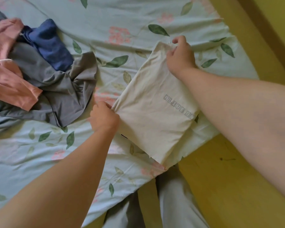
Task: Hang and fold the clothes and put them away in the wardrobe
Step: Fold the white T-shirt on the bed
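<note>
A cream shirt (151, 106) with grey lettering lies folded into a long rectangle at the bed's near right corner. My left hand (104, 117) grips its left edge, about halfway along. My right hand (179, 55) pinches the far top corner of the same shirt. To the left lies a heap of loose clothes: a grey garment (62, 89), a blue one (51, 45) and a pink one (5, 69).
The bed sheet (115, 18) is pale green with leaves and pink flowers. Its right edge runs diagonally beside a yellow floor (220, 170). My legs in grey trousers (174, 203) stand at the bed's near corner.
</note>
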A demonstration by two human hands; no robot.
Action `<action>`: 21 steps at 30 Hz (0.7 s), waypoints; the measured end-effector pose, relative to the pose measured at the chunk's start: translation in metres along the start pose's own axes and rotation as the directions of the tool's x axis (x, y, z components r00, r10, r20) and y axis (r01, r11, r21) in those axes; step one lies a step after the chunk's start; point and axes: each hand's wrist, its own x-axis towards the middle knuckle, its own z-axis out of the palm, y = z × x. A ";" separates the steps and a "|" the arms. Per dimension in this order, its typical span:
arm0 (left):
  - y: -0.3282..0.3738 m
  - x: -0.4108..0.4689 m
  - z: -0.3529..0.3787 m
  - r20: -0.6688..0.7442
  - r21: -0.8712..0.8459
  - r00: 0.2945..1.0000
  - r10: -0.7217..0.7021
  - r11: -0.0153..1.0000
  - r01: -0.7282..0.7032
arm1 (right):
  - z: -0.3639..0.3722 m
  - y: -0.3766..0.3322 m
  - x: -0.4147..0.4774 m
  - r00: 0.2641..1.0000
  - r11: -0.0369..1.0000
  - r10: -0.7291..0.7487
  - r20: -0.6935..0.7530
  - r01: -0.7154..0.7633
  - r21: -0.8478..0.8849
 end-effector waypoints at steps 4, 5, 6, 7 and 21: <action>-0.004 0.002 -0.005 0.050 0.154 0.998 0.047 0.987 -0.054 | -0.018 0.043 -0.022 0.995 0.929 0.069 -0.070 -0.090 -0.359; -0.003 0.002 -0.005 0.042 0.184 0.998 0.048 0.981 -0.055 | -0.022 0.053 -0.024 0.991 0.909 0.124 -0.049 -0.134 -0.394; 0.000 0.001 -0.004 0.009 0.230 0.997 0.072 0.971 -0.072 | -0.026 0.063 -0.025 0.988 0.893 0.151 -0.028 -0.149 -0.424; 0.005 -0.002 -0.003 -0.039 0.272 0.991 0.128 0.956 -0.113 | -0.029 0.071 -0.025 0.990 0.881 0.144 -0.010 -0.133 -0.453; 0.100 -0.007 0.076 0.196 0.317 0.685 0.702 0.615 -0.722 | -0.062 0.096 0.005 0.967 0.915 0.103 0.231 -0.001 -0.404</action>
